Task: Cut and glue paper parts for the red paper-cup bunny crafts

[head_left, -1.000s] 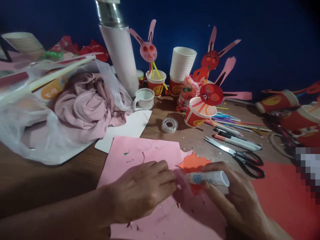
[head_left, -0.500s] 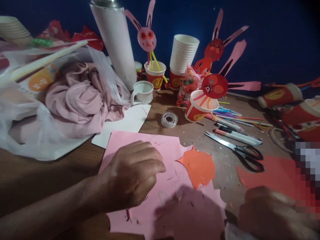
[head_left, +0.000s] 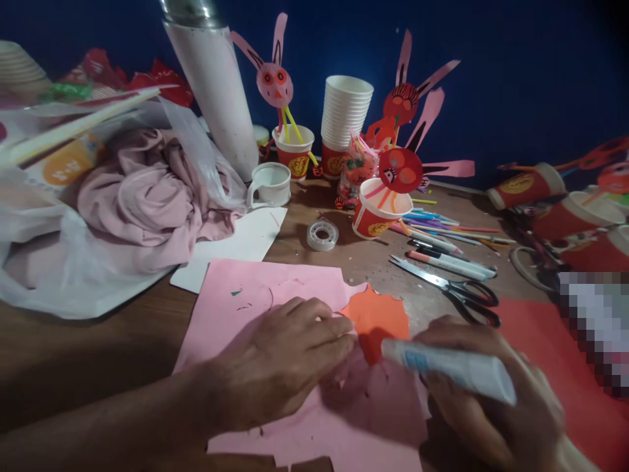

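Note:
My left hand rests on a pink paper sheet, fingers curled, with the fingertips pinching something small that I cannot make out beside an orange paper cut-out. My right hand grips a white glue tube, its tip pointing left toward the cut-out and the left fingertips. Both lie on the wooden table.
Black-handled scissors, pens, a tape roll, a white mug, stacked white cups, paper-cup bunny crafts, a tall white flask, a plastic bag with pink cloth, red paper at right.
My right hand came back up from the bottom edge with the glue tube toward the orange cut-out. My left hand slid right to the cut-out's edge.

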Tool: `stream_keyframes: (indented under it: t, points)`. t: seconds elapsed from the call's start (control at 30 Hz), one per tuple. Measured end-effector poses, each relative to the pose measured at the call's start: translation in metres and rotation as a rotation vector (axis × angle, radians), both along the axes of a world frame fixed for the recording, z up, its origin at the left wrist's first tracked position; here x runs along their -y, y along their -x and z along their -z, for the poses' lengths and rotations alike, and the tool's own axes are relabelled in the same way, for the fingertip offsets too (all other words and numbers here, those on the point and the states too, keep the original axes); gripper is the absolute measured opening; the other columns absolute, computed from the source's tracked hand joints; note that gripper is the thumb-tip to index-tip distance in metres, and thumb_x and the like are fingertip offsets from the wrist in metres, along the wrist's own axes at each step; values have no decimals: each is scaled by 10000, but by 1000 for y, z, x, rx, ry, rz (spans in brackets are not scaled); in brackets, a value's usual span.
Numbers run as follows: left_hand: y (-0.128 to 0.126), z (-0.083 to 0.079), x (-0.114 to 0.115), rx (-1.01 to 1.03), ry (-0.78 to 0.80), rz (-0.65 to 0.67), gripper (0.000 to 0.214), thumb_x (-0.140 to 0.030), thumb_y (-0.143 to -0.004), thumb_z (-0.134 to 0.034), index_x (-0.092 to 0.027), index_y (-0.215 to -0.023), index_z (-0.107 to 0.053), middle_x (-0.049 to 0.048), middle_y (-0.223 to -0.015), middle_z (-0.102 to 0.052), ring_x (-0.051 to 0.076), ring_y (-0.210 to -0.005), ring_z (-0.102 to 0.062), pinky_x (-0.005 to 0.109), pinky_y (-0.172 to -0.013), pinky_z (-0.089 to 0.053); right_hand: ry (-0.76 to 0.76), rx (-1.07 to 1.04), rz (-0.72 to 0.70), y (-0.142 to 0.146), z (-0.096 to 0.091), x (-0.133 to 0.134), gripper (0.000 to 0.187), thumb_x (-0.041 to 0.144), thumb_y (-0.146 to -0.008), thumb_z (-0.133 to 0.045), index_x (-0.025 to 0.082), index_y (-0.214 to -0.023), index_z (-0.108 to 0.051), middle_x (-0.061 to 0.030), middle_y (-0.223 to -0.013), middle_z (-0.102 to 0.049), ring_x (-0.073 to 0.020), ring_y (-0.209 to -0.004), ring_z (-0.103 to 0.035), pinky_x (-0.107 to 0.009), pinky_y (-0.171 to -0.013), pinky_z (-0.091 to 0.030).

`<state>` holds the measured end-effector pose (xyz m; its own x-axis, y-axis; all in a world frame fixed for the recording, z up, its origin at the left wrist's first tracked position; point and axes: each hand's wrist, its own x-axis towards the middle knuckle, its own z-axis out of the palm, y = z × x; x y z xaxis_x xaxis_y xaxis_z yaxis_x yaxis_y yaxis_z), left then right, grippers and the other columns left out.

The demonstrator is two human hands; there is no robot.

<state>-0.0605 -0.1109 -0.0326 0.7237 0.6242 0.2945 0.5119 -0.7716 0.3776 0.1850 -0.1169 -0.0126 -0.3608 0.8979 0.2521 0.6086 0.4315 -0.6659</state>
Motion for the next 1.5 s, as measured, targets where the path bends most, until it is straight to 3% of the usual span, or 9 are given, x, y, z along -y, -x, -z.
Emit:
stream_keyframes:
  t: [0.13, 0.23, 0.5, 0.93, 1.17, 1.5]
  points:
    - [-10, 5, 1, -67, 6, -14, 296, -46, -795, -410, -155, -1029, -555, 88, -1062, -619, 216, -950, -485, 355, -801, -400, -158, 124, -67, 14, -1, -19, 55, 192, -800, -488, 238, -830, -493, 15, -635, -614, -105, -447, -543, -226, -432, -425]
    - [-11, 7, 0, -88, 7, -30, 274, -51, -808, -402, -146, -1007, -564, 88, -1038, -618, 214, -934, -479, 353, -788, -400, -139, 191, -74, 17, 2, -23, 48, 206, -824, -470, 229, -866, -469, 10, -678, -619, -90, -443, -536, -208, -400, -390]
    - [-11, 8, -3, -119, 20, -8, 252, -70, -825, -398, -151, -993, -568, 74, -925, -615, 201, -873, -483, 337, -761, -408, -149, 240, -126, 20, 10, -32, 38, 206, -846, -459, 213, -883, -467, -6, -732, -616, -114, -580, -598, -220, -529, -456]
    - [-8, 8, -3, -121, 20, -12, 223, -120, -841, -412, -170, -999, -561, 72, -953, -611, 204, -925, -482, 334, -776, -403, -175, 292, -179, 21, 27, -37, 65, 248, -867, -476, 213, -917, -500, -37, -775, -627, -160, -633, -599, -285, -548, -474]
    - [-9, 11, -3, -99, 15, -19, 213, -119, -844, -410, -170, -982, -563, 69, -938, -611, 206, -917, -478, 341, -775, -400, -184, 379, -214, 20, 25, -36, 54, 259, -862, -467, 218, -870, -501, -45, -722, -625, -165, -563, -580, -280, -467, -430]
    - [-9, 10, -4, -108, -17, -11, 203, -102, -834, -408, -161, -937, -572, 70, -910, -614, 200, -894, -483, 332, -759, -407, -253, 354, -216, 25, 24, -40, 57, 236, -869, -456, 213, -872, -508, -42, -738, -630, -177, -590, -585, -308, -523, -449]
